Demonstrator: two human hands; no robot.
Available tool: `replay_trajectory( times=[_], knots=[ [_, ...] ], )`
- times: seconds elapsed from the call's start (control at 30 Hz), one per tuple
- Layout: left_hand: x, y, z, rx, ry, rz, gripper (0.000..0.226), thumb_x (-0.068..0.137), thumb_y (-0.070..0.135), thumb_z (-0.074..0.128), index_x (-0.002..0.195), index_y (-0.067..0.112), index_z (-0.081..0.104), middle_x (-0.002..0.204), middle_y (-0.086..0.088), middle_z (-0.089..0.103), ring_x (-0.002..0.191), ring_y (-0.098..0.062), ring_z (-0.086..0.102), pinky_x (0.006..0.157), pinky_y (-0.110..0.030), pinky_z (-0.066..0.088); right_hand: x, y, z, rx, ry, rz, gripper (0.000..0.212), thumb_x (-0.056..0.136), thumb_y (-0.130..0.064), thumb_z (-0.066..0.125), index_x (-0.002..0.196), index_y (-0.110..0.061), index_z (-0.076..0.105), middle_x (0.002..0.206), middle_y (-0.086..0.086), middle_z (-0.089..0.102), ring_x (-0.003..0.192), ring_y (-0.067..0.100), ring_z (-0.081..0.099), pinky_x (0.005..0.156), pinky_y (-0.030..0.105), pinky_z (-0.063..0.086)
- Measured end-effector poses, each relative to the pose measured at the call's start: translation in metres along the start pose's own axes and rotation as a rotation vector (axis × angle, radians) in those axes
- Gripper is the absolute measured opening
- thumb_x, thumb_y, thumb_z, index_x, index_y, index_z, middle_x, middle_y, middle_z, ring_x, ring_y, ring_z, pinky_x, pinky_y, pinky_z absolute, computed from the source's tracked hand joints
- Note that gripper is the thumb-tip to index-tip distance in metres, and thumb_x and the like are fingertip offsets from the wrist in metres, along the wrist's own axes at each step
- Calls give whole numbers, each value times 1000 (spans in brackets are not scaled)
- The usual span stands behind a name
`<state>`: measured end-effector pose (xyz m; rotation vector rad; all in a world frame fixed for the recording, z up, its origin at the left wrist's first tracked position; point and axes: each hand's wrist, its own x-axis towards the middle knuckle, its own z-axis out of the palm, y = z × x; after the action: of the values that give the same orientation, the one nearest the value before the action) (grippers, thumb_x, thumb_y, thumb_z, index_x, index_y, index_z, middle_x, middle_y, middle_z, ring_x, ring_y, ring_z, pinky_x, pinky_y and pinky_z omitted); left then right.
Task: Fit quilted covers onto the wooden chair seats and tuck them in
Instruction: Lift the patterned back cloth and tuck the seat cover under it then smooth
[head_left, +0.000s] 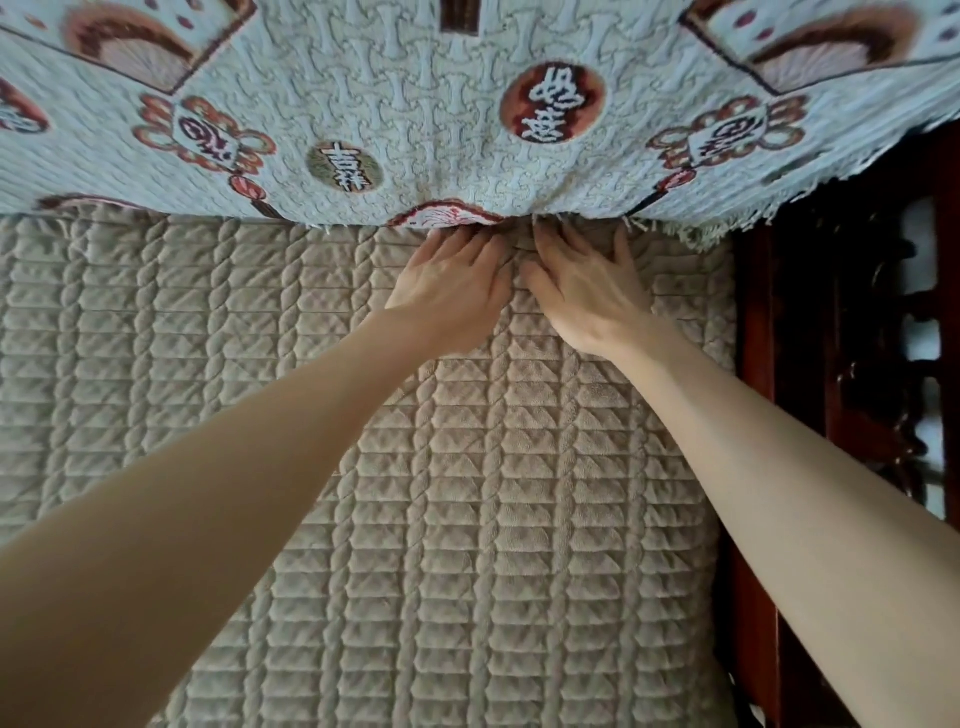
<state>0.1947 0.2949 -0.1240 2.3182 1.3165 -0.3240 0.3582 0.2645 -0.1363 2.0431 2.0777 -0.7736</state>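
Just beyond the fingertips hangs a pale blue woven throw (415, 104), on which a round green medallion (344, 167) reads 吉祥 and a larger red one (552, 102) reads 如意, among knot and fan motifs. Its frayed fringe (691, 234) trails past the right hand (587, 291). Under both hands lies the beige quilted cover (467, 519), plush, stitched in rope-like columns and small diagonal blocks, spread over the seat. The left hand (452, 283) and the right hand lie flat side by side, fingers straight, pressing the cover's back edge into the crease beneath the throw, fingertips hidden. Right of the right arm stands the dark carved wooden chair frame (831, 364).
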Motion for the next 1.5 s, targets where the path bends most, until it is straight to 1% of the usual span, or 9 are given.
replay_trajectory(
  times=[0.1,0.37,0.57,0.7,0.8,0.93,1.1,1.27,1.5],
  knots=[
    [10,-5,2,34,-131,-20,61,102,45,8,153,15,0,161,-3,4,148,-18,2,119,-38,-4,4,0,2,-17,-59,23,63,102,-47,14,155,-17,3,163,-4,6,149,11,0,117,50,-13],
    [23,-15,13,1,-18,13,59,97,45,11,153,26,16,157,1,26,142,-22,27,116,-42,19,14,-3,-3,73,-43,79,56,103,-42,14,155,-23,13,162,-4,13,149,12,7,118,53,-8],
    [10,-28,16,25,-46,-44,57,99,45,13,153,31,0,161,2,11,147,-25,9,119,-44,4,-4,-7,-7,51,-51,60,61,99,-57,4,155,-32,4,161,-14,4,149,13,0,115,59,-11],
    [18,-29,5,30,-92,-30,56,99,49,14,152,36,2,159,1,19,141,-30,24,114,-49,13,15,-7,-17,148,-144,95,68,98,-61,4,155,-25,12,162,-1,16,147,23,17,117,46,16],
    [-3,-23,10,52,-6,-46,60,96,59,13,151,40,2,160,5,14,145,-29,17,116,-54,3,31,-9,-21,183,-162,157,72,95,-67,8,149,-25,32,148,11,40,128,32,43,98,44,34],
    [-2,-33,13,128,-108,-91,78,82,81,10,148,45,-12,161,7,2,147,-30,3,112,-63,-8,25,-15,-19,96,-192,150,76,92,-71,9,152,-27,27,157,5,28,140,30,29,112,47,23],
    [10,-39,11,146,-66,-80,82,80,81,18,151,42,2,159,10,14,145,-27,16,114,-61,2,-13,-26,-15,36,-89,35,69,96,-66,15,155,-34,0,162,-12,0,149,17,-5,115,56,-8],
    [-32,-64,9,43,286,87,62,88,58,39,134,17,52,132,-5,57,125,-29,50,107,-50,35,12,-50,-17,202,-113,28,66,95,-66,19,152,-32,25,159,3,26,144,25,23,114,50,17],
    [-9,-95,1,43,131,-95,63,95,55,33,150,26,22,155,0,28,140,-29,26,112,-52,19,21,-57,-17,156,-148,118,60,98,-61,19,149,-30,30,153,9,36,136,31,34,110,46,28]
  ],
)
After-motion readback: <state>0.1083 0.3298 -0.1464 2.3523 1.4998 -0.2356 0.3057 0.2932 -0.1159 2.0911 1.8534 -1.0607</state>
